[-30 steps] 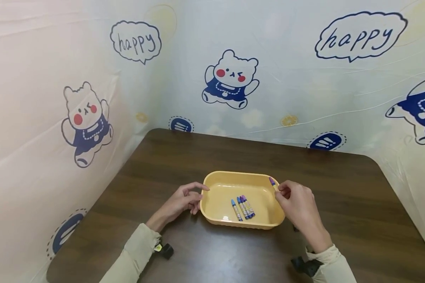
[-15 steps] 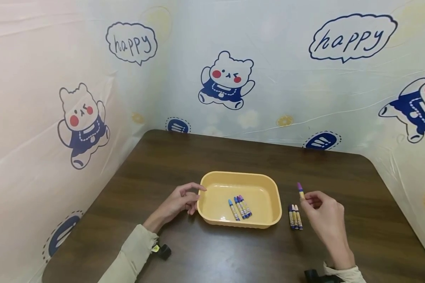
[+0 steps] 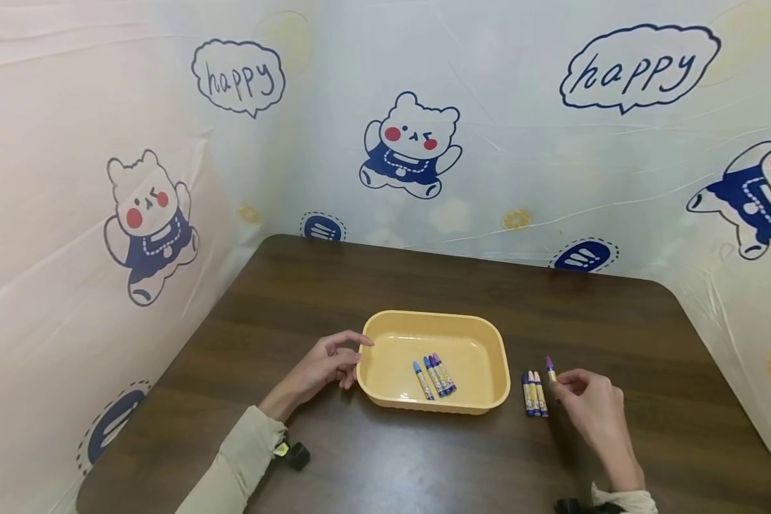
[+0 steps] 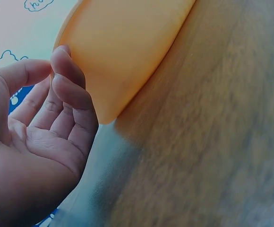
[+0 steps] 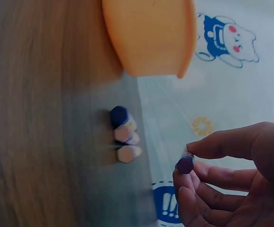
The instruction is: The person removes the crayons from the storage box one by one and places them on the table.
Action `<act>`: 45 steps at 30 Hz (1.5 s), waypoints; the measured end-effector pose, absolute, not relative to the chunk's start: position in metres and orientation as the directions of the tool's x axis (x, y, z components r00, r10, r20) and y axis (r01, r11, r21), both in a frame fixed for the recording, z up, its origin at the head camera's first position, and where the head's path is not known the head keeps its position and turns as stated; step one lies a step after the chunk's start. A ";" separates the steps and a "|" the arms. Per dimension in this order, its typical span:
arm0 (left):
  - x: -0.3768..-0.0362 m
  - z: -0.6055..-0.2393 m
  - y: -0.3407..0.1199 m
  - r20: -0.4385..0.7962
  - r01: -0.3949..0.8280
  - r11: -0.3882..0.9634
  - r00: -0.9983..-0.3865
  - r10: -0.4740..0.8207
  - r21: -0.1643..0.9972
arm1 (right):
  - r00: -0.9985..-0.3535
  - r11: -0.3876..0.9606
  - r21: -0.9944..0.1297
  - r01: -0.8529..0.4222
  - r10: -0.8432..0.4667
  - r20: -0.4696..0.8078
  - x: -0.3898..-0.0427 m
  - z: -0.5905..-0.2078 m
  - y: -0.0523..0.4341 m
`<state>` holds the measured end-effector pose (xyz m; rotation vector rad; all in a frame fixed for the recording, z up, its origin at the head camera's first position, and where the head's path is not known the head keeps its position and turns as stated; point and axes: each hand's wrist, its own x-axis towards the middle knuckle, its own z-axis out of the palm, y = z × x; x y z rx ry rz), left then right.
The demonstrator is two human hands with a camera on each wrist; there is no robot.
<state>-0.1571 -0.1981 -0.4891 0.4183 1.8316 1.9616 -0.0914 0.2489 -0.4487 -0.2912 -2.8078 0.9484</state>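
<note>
My left hand [image 3: 326, 362] pinches the left rim of a yellow plastic tray [image 3: 478, 357] between thumb and fingers; the left wrist view shows this rim up close. Between the thumb and fingers of my right hand [image 3: 592, 405] is a purple crayon [image 3: 550, 365], its tip pointing away from me. It is just right of a row of 3 crayons [image 3: 535, 395] lying side by side on the table, one dark purple and two pale. In the right wrist view the crayon's purple end [image 5: 185, 165] shows at the fingertips. Several blue and purple crayons [image 3: 440, 375] lie inside the tray.
The dark wooden table [image 3: 373, 457] has rounded far corners. Behind and beside it hangs a pale cloth [image 3: 520, 157] printed with bears and speech bubbles. A black wrist camera [image 3: 298, 455] sits at the left sleeve [image 3: 240, 453].
My right hand has carried the purple crayon from over the tray's right rim to the right, then lowered it beside the row of crayons. The left hand stays on the tray rim.
</note>
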 end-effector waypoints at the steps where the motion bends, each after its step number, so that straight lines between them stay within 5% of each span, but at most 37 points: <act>1: -0.157 -0.490 -0.198 -0.067 -0.101 -0.043 -0.866 0.495 0.994 | -0.971 0.780 -0.612 0.128 0.223 0.081 -0.093 -0.451 0.250; 19: -0.152 -0.482 -0.204 -0.057 -0.083 -0.034 -0.877 0.478 0.996 | -0.986 0.759 -0.631 0.162 0.148 -0.074 -0.099 -0.466 0.259; 45: -0.158 -0.489 -0.199 -0.053 -0.077 -0.028 -0.865 0.499 0.997 | -0.979 0.724 -0.661 0.197 0.181 -0.093 -0.094 -0.476 0.266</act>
